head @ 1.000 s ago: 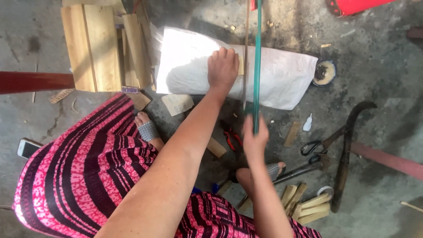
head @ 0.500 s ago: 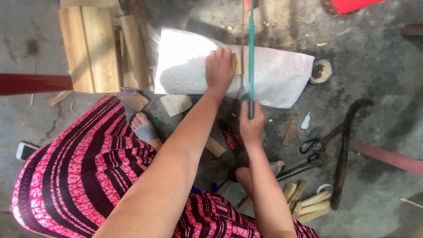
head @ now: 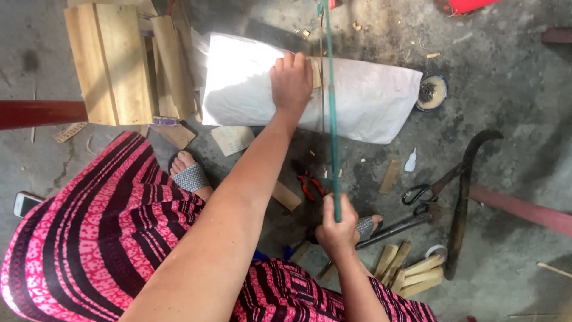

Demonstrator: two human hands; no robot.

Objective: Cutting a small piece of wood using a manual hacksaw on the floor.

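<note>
My left hand (head: pixel 291 80) presses flat, fingers spread, on the wood piece (head: pixel 316 73) atop the white sack (head: pixel 369 101). My right hand (head: pixel 337 234), gripping the green saw frame (head: pixel 329 119), has drawn back toward me; the stroke continues.

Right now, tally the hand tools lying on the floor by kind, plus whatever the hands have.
Green-framed saw, gripped by right hand: 1
White sack, pressed by left hand: 1
Red-handled pliers: 1
Black-handled scissors: 1
Curved dark blade: 1
Total: 5
</note>
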